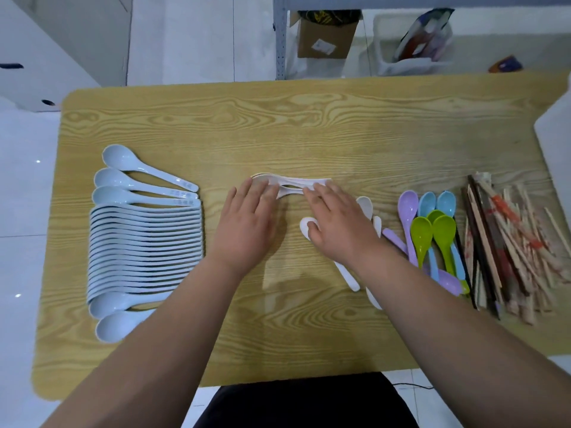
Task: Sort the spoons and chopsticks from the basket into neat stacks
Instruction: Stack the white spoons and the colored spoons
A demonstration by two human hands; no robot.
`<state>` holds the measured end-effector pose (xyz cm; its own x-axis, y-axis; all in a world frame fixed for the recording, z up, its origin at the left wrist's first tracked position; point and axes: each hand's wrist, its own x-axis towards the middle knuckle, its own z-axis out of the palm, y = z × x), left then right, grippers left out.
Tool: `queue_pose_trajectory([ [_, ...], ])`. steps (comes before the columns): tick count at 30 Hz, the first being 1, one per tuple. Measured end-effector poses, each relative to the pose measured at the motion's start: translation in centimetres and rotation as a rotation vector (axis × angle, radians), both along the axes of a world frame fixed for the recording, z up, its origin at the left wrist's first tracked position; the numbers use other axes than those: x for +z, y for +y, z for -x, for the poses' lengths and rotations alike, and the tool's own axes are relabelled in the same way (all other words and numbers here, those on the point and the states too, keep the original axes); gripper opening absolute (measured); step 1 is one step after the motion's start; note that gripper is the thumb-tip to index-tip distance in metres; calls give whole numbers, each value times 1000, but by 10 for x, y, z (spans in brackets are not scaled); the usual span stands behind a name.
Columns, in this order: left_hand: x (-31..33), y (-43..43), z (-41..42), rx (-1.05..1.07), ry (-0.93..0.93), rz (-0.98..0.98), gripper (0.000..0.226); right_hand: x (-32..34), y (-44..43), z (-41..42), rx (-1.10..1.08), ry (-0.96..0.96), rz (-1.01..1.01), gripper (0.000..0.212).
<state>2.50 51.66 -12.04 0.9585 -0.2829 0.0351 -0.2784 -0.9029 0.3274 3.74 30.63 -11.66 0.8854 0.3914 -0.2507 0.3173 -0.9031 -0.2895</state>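
A small stack of white spoons (292, 183) lies sideways at the table's middle. My left hand (247, 223) rests flat with its fingertips on the bowl end, and my right hand (336, 223) lies flat with fingers on the handle end. Under and beside my right hand lie loose white spoons (350, 278). A long neat row of pale blue spoons (145, 239) fills the left side. To the right sit purple, blue and green spoons (432, 236), then a heap of chopsticks (506, 245), some in red-printed wrappers.
The wooden table (309, 125) has bare room along its far half. A white container edge (556, 125) shows at the far right. Behind the table stand a metal shelf leg, a cardboard box (327, 35) and a white bin (408, 44).
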Motion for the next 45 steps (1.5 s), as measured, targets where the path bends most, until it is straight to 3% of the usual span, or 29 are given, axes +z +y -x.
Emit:
queue_pose_trajectory([
  [3,2,-9,23,-44,-41,97,55,10,-10,29,-48,-44,-73,53],
  [9,1,-37,48,46,454,254,49,15,-37,81,-294,-113,-188,36],
  [13,-5,-61,36,-57,483,214,53,7,-54,104,-557,-80,-125,42],
  [17,-11,-86,21,-58,525,111,46,-2,-60,104,-641,70,-93,50],
  [22,-12,-98,16,104,571,-7,28,-10,-57,91,-612,153,-42,28],
  [24,-11,-92,19,126,579,7,34,-12,-56,89,-612,149,-35,26],
  [29,-2,-70,35,333,581,378,20,-13,-56,98,-585,179,-9,41],
  [32,12,-54,55,609,784,752,29,-4,-56,109,-633,200,-54,38],
  [36,32,-34,86,744,1008,1268,36,27,-45,128,-672,181,-233,36],
  [40,50,-23,110,764,1100,1462,34,71,-16,153,-595,189,-545,33],
  [45,79,-27,129,747,1007,1616,23,95,13,176,-466,142,-553,37],
])
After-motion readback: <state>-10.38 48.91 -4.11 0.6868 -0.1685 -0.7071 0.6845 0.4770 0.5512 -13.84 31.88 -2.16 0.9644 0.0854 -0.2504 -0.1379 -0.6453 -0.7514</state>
